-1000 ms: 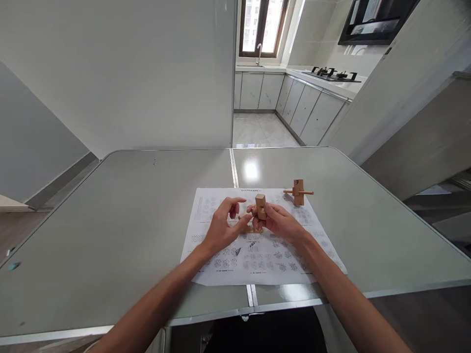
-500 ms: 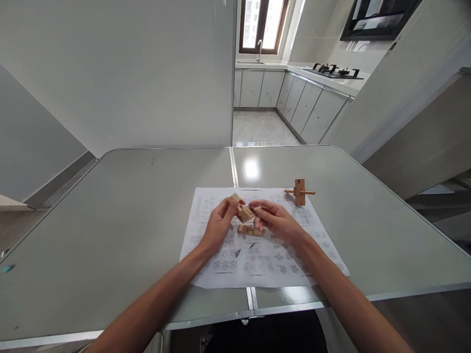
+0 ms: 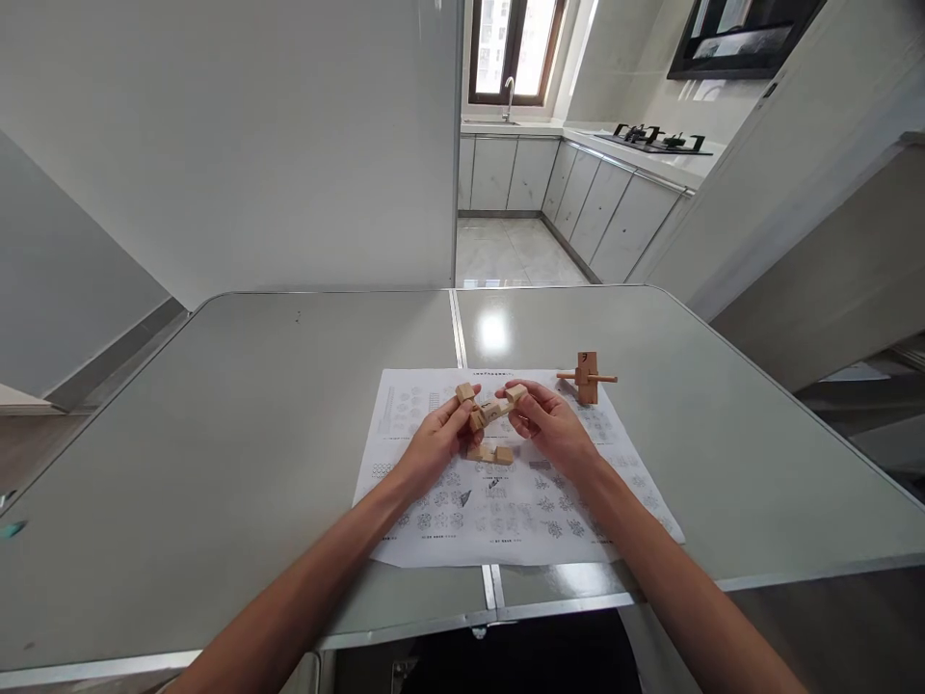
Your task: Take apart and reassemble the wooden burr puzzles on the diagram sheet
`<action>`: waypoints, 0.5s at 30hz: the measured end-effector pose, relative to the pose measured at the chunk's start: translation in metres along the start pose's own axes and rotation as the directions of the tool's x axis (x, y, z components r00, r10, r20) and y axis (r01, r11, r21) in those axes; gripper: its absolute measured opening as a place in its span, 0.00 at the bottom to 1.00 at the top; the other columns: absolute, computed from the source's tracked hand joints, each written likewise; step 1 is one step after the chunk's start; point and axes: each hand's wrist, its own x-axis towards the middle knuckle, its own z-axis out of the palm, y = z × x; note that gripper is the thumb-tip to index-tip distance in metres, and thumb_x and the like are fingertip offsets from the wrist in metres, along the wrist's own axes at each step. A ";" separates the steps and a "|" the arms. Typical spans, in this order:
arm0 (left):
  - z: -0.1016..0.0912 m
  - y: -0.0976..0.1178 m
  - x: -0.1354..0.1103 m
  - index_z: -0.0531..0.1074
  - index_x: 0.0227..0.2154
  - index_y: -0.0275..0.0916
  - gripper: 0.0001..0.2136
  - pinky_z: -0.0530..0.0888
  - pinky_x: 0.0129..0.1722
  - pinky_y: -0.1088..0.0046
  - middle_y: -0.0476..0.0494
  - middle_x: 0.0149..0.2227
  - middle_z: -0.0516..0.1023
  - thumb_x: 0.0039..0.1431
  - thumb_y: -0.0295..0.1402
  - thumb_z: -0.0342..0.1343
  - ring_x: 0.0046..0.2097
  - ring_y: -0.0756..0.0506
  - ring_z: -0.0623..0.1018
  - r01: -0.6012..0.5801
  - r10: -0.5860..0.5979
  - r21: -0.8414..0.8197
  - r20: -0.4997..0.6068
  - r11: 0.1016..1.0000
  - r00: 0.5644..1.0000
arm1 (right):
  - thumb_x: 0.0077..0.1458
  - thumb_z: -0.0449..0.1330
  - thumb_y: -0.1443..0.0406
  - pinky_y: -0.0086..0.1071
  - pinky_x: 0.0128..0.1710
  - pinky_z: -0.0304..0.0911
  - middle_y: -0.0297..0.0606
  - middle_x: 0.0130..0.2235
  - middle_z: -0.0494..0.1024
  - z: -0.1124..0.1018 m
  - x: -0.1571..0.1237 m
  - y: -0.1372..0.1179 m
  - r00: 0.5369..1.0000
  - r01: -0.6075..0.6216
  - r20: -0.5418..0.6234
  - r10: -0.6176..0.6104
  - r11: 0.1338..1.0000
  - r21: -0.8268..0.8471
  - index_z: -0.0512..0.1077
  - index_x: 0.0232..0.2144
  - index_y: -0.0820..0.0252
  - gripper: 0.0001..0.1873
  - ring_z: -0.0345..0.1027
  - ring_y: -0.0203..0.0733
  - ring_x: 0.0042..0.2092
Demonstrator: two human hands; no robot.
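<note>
Above a printed sheet [image 3: 448, 549], both hands are closed on notched wooden puzzle pieces. My left hand [image 3: 438, 434] pinches one wooden puzzle piece [image 3: 465, 392] near its top end. A second, lengthwise puzzle piece [image 3: 495, 412] meets it, and my right hand [image 3: 547, 421] grips that one by its right end. The fingers hide part of where the two pieces touch, so I cannot tell how far they interlock. Just below the hands, another notched wooden piece [image 3: 504, 455] lies on the sheet.
An assembled wooden cross-shaped puzzle [image 3: 588, 378] with a thin rod through it stands at the sheet's upper right corner. The grey-green folding table [image 3: 238, 463] has a metal seam down its middle. A small teal object [image 3: 13, 529] lies at the far left edge.
My right hand has moved slightly right and up, and the piece between my hands is now turned so its length shows. The loose piece below is less covered by my right fingers.
</note>
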 end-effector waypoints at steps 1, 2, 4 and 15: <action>0.000 -0.001 0.000 0.71 0.65 0.39 0.29 0.68 0.38 0.71 0.49 0.32 0.70 0.67 0.49 0.61 0.34 0.49 0.69 -0.006 0.006 0.051 0.014 0.999 1.000 | 0.57 0.72 0.50 0.32 0.29 0.60 0.35 0.37 0.80 0.000 0.000 0.001 1.000 0.002 0.008 -0.002 1.000 -0.014 0.82 0.45 0.51 0.19 0.59 0.33 0.27; 0.000 -0.001 -0.001 0.72 0.65 0.40 0.28 0.68 0.39 0.71 0.49 0.31 0.69 0.68 0.49 0.59 0.34 0.49 0.69 -0.017 0.014 0.107 0.025 0.994 1.000 | 0.56 0.73 0.51 0.32 0.30 0.60 0.33 0.33 0.78 0.001 0.000 0.003 1.000 0.000 0.017 0.000 0.999 -0.034 0.82 0.46 0.51 0.18 0.59 0.34 0.27; 0.000 -0.001 -0.002 0.72 0.64 0.41 0.27 0.68 0.40 0.70 0.49 0.32 0.71 0.69 0.50 0.57 0.35 0.48 0.68 -0.050 0.041 0.209 0.047 0.977 0.998 | 0.56 0.73 0.52 0.32 0.32 0.62 0.31 0.30 0.75 0.001 0.000 0.004 0.999 -0.011 0.031 0.013 0.997 -0.080 0.82 0.45 0.52 0.18 0.61 0.35 0.29; 0.000 0.000 -0.006 0.74 0.62 0.42 0.28 0.68 0.41 0.67 0.44 0.38 0.74 0.67 0.55 0.57 0.38 0.45 0.70 -0.128 0.076 0.301 0.177 0.945 0.981 | 0.58 0.71 0.50 0.36 0.35 0.65 0.34 0.33 0.76 0.008 -0.005 -0.006 0.998 0.011 0.055 0.000 0.980 -0.196 0.81 0.43 0.56 0.19 0.63 0.37 0.30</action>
